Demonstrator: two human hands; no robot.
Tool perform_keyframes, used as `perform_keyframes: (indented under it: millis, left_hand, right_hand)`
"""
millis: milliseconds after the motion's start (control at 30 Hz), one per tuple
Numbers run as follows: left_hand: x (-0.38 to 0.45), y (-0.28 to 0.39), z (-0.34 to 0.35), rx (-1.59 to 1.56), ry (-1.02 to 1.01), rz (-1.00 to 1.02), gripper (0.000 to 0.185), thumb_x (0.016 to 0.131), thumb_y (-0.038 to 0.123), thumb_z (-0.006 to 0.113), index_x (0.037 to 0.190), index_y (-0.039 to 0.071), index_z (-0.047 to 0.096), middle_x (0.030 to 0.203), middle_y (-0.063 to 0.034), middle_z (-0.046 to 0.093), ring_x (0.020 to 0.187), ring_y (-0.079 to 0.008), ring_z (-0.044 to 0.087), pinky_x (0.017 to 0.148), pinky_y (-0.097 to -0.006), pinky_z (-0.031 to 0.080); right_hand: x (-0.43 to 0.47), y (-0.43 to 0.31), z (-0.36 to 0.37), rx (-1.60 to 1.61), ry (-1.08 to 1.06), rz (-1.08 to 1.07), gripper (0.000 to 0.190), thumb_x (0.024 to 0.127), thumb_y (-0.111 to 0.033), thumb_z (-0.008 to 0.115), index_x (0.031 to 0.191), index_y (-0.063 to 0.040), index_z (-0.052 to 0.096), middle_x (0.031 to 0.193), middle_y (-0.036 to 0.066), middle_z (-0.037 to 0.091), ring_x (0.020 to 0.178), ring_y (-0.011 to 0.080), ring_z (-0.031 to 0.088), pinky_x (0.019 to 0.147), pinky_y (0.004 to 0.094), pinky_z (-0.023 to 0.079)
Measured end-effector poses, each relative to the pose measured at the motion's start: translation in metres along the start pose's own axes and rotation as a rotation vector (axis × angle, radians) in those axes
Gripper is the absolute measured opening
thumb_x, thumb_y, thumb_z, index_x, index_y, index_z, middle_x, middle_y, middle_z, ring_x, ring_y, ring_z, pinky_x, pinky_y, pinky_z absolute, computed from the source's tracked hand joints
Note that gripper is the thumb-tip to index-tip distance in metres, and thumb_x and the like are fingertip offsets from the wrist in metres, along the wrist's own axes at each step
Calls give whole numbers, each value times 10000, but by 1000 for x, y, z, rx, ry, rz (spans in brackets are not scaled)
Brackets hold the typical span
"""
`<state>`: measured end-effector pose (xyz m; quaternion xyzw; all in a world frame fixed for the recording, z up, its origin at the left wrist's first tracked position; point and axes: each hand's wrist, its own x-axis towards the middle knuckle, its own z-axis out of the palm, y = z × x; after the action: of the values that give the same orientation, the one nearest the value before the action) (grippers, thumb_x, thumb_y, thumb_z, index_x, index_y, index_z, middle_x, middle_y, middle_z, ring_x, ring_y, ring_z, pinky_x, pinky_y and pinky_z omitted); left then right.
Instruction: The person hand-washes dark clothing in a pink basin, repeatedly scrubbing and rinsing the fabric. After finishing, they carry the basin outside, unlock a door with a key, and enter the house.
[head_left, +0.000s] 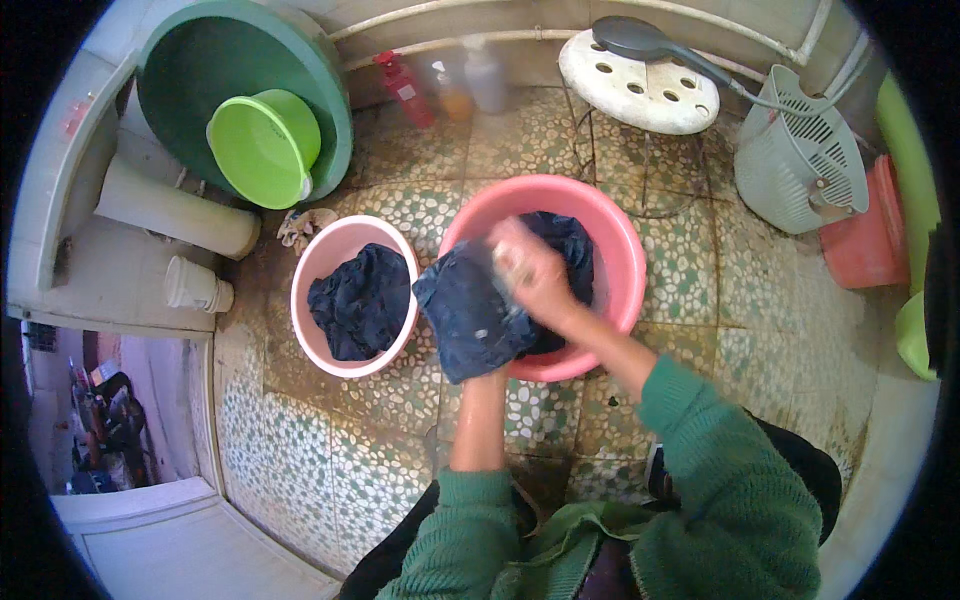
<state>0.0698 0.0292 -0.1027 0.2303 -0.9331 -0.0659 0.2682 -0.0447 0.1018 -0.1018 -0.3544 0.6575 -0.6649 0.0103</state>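
A dark blue wet cloth (472, 315) is draped over my left hand, which it hides; only the wrist and forearm show below it. My right hand (529, 270), blurred by motion, is closed over the upper right part of that cloth, around something pale that I cannot make out. Both are above a pink plastic basin (626, 277), where more dark fabric (562, 240) lies. To the left, a smaller pale pink basin (304, 330) holds another crumpled dark blue garment (364, 300).
Behind stand a large green tub (337, 112) with a lime green basin (262, 150), several pump bottles (405, 90), and a white round stool (637, 90) bearing a shower head (630, 37). A perforated basket (795, 157) and a red bucket (862, 240) are at right.
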Motion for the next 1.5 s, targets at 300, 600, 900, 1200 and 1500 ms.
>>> perform_keyframes:
  millis: [300,600,900,1200,1500]
  left_hand:
    - [2,-15,11,-168,-88,-83,334,974,198,487,1273,60,545,1244,-127,571,1131,-271,549,992,-374,442]
    - [10,47,-30,-333,-372,-59,340,964,205,521,1280,85,555,1273,-94,574,1139,-233,546,1002,-348,434]
    - [19,58,-42,-331,-253,9,356,995,202,491,1331,83,492,1311,-75,531,1179,-193,519,1002,-317,429]
    - [16,25,28,-525,-144,-160,361,1003,223,489,1337,86,482,1280,-61,531,1151,-174,523,981,-303,434]
    - [-20,-1,48,-1974,-249,-611,368,1010,243,487,1344,90,472,1248,-48,530,1124,-154,527,961,-289,440]
  right_hand:
    - [21,-21,-23,162,46,259,210,1002,-148,549,1125,-25,666,1143,76,687,1067,186,633,961,350,486]
    - [0,15,-33,121,-115,312,265,883,-4,592,1139,-24,659,1250,179,631,1205,303,590,1068,417,418]
    - [3,58,-73,90,181,357,258,1006,-221,561,1129,-21,669,928,65,710,906,160,655,842,323,510]
    - [-6,-23,-33,-43,-49,4,237,972,-142,607,1162,-8,651,1145,113,689,1074,213,640,965,357,483]
    - [-27,-32,-3,23,-132,-78,261,871,2,644,1119,-61,694,1215,159,656,1232,285,578,1083,409,398]
